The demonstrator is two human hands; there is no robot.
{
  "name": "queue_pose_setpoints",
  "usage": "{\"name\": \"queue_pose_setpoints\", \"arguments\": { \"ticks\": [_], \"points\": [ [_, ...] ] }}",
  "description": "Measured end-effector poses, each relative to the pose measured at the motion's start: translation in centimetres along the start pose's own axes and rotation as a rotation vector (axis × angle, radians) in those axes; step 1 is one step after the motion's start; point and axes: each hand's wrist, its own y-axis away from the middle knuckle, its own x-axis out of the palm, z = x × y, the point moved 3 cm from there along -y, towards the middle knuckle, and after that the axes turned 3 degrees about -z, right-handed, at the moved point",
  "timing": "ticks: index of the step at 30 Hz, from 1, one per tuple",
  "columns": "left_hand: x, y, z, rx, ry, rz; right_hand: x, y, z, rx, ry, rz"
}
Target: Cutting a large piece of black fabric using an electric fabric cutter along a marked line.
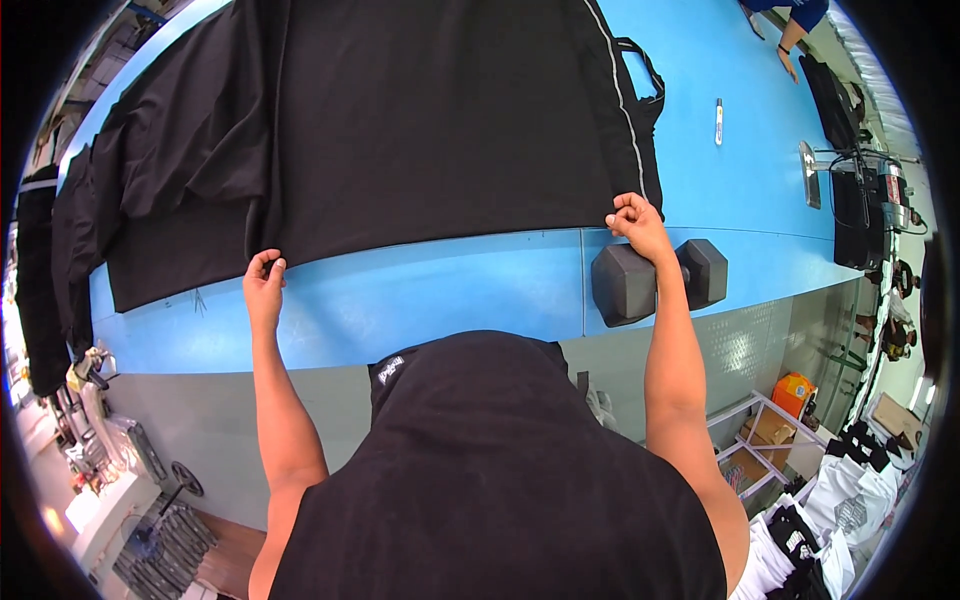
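Observation:
A wide black fabric (450, 120) lies spread over the blue table (440, 290), its near edge running roughly along the table's front. My left hand (265, 275) pinches that near edge where a fold comes down. At the near right corner my right hand (637, 222) has its fingers closed on the fabric, beside a pale strip (625, 100) along the right side. To the left of the fold the cloth (190, 150) is bunched and wrinkled. Under and beside my right forearm rests a dark hexagonal dumbbell (622, 285), its handle partly hidden by the arm.
A white marker-like tube (719, 122) lies on the table at the right. Farther right stand a cutting machine with cables (868, 190) and black fabric bundles (830, 100). Another person's hand (788, 65) touches the far right of the table. Below stands a white metal frame (765, 440).

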Motion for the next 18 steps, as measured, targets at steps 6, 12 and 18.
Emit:
{"name": "queue_pose_setpoints", "arguments": {
  "ticks": [6,12,18],
  "points": [
    [0.1,-0.3,0.6,0.036,-0.096,-0.05,0.1,-0.1,0.6,-0.002,0.103,0.016],
    [0.6,-0.5,0.7,0.138,-0.191,-0.074,0.0,0.2,3.4,0.023,0.746,-0.02],
    [0.4,0.1,-1.1,0.151,-0.261,-0.106,12.0,-0.8,11.2,-0.54,0.901,-0.52]
  ]
}}
